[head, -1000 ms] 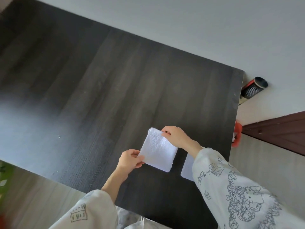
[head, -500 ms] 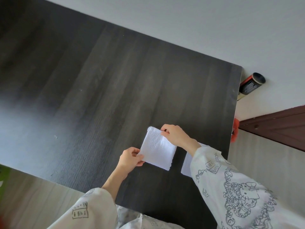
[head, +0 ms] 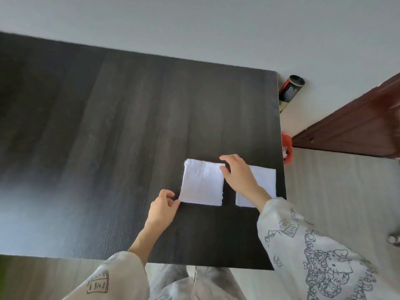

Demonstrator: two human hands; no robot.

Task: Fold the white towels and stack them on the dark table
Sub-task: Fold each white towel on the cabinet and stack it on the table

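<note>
2 hands (head: 162,210) (head: 239,176) pinch a square terry towel (head: 202,184).

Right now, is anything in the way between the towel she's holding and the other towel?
Only her own right hand, which reaches across the strip of bare dark table between the held towel and the second towel.

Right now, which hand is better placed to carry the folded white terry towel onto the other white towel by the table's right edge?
Right hand: it pinches the folded white terry towel at its far right corner, beside the second towel. The left hand holds the near left corner.
</note>
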